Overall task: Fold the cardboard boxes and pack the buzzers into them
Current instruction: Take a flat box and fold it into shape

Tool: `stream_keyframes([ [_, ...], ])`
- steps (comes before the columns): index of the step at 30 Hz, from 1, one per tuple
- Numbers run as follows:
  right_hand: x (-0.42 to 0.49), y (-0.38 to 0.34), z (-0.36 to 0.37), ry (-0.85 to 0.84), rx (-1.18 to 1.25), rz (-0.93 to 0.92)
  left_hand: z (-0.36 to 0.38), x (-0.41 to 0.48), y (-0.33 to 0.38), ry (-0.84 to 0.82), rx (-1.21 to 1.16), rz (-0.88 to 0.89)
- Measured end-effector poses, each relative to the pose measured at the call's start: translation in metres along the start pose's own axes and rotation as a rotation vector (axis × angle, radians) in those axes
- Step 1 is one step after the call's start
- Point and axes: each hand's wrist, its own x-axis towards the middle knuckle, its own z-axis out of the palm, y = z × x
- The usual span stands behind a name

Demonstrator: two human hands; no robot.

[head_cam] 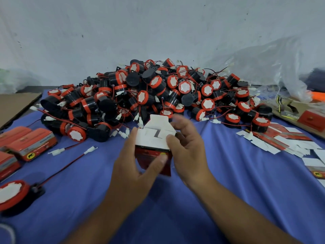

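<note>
I hold a small red cardboard box (151, 152) with white inner flaps above the blue cloth, its open end tilted up toward the pile. My left hand (135, 166) grips its left side, thumb across the red front. My right hand (188, 147) holds the right side, thumb pressing on a white flap, fingers blurred near the top. Behind the box lies a big heap of red and black buzzers (158, 92) with red wires and white plugs. A single buzzer (14, 194) lies near the left edge, its wire trailing to the right.
Folded red boxes (29, 143) sit at the left. Flat unfolded box blanks (284, 141) are spread at the right. A clear plastic bag (263, 64) rises behind them. Brown cardboard (15, 104) lies at the far left. Blue cloth (175, 217) covers the table.
</note>
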Motion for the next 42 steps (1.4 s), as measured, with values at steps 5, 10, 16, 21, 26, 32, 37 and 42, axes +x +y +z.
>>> stream_keyframes([
  [5, -0.005, 0.002, 0.005, -0.109, -0.024, -0.044, -0.005, 0.001, -0.002, 0.035, 0.118, 0.018],
  [10, -0.001, -0.001, 0.001, -0.211, 0.109, 0.093, -0.005, 0.003, 0.001, 0.048, 0.178, 0.144],
  [16, -0.001, 0.001, -0.001, -0.319, -0.034, 0.207, -0.002, 0.001, 0.0, -0.065, 0.261, 0.264],
  [21, -0.004, 0.0, 0.001, -0.306, -0.171, 0.119, -0.001, 0.002, -0.003, -0.058, 0.244, 0.26],
  [26, -0.006, 0.0, 0.0, -0.301, -0.199, 0.097, 0.0, 0.002, -0.001, 0.0, 0.226, 0.274],
  [32, -0.008, -0.003, 0.002, -0.272, -0.157, 0.076, -0.003, 0.002, -0.002, 0.018, 0.225, 0.305],
  [37, -0.01, -0.003, 0.003, -0.282, -0.171, 0.05, -0.001, 0.002, -0.004, 0.038, 0.272, 0.334],
  [42, -0.009, 0.003, -0.001, -0.403, -0.277, 0.024, -0.002, 0.002, -0.007, 0.047, 0.292, 0.31],
])
